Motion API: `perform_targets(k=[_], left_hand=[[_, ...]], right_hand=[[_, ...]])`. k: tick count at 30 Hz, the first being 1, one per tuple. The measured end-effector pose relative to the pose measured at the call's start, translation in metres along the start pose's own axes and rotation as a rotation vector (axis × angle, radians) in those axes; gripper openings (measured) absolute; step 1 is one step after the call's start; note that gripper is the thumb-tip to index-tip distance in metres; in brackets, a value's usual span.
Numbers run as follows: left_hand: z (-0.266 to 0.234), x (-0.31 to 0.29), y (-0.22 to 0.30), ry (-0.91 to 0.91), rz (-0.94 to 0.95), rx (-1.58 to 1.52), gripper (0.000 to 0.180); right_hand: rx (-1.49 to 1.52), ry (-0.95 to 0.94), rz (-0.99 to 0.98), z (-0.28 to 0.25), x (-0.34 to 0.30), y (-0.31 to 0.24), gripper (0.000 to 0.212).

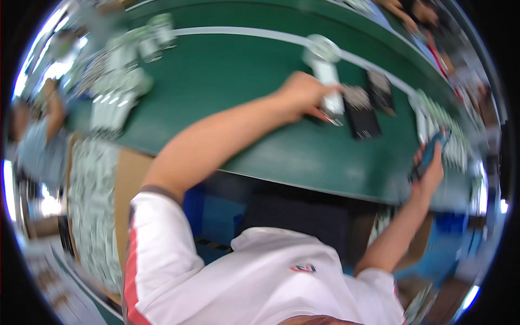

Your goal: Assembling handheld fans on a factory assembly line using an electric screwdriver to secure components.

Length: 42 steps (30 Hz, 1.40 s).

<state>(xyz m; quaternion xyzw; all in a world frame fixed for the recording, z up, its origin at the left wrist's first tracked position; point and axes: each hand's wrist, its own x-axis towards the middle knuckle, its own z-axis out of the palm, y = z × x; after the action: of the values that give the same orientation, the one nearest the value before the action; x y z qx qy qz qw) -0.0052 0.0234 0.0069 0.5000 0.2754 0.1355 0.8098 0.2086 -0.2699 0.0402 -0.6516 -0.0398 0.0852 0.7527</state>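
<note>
My left hand (pixel 303 95) is closed round the handle of what looks like a white handheld fan (pixel 325 73), with a round, pale green head pointing to the far side of the green table. Its lower end rests on or just above the tabletop; I cannot tell which. At the right, my right hand (pixel 431 172) grips a slim blue and black tool (pixel 430 157), perhaps an electric screwdriver, blurred by motion. Beside the left hand are two black blocks (pixel 363 119) (pixel 382 95) with grainy silvery ends.
Several similar white pieces lie in rows on the table's left (pixel 111 111) and right (pixel 447 130). A cardboard box (pixel 132 173) at the left holds many pale wrapped pieces. A pale strip (pixel 238 31) runs along the table's far side. Other people sit at far left and far right.
</note>
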Motion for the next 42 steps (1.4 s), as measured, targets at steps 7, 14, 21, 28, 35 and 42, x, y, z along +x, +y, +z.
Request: perform_targets(k=[7, 14, 21, 28, 35, 42], left_hand=[[-0.005, 0.001, -0.006, -0.088, 0.013, 0.044, 0.046], [0.010, -0.017, -0.016, -0.155, -0.088, 0.108, 0.048], [0.007, -0.019, -0.014, -0.164, -0.132, 0.183, 0.050], [0.011, -0.017, -0.009, -0.122, -0.156, 0.293, 0.051], [0.012, -0.020, -0.011, -0.118, -0.125, 0.288, 0.048], [0.010, -0.020, -0.012, -0.126, -0.120, 0.288, 0.046]], right_hand=[[0.645, -0.454, -0.364, 0.042, 0.007, -0.041, 0.032], [0.464, -0.758, -0.501, 0.115, 0.026, -0.073, 0.035], [0.305, -0.745, -0.475, 0.093, 0.019, -0.003, 0.037], [0.336, -0.818, -0.437, 0.083, 0.016, 0.005, 0.044], [0.814, -1.019, -0.364, 0.111, 0.019, 0.022, 0.038], [1.549, -1.204, -0.104, 0.135, 0.014, 0.034, 0.036]])
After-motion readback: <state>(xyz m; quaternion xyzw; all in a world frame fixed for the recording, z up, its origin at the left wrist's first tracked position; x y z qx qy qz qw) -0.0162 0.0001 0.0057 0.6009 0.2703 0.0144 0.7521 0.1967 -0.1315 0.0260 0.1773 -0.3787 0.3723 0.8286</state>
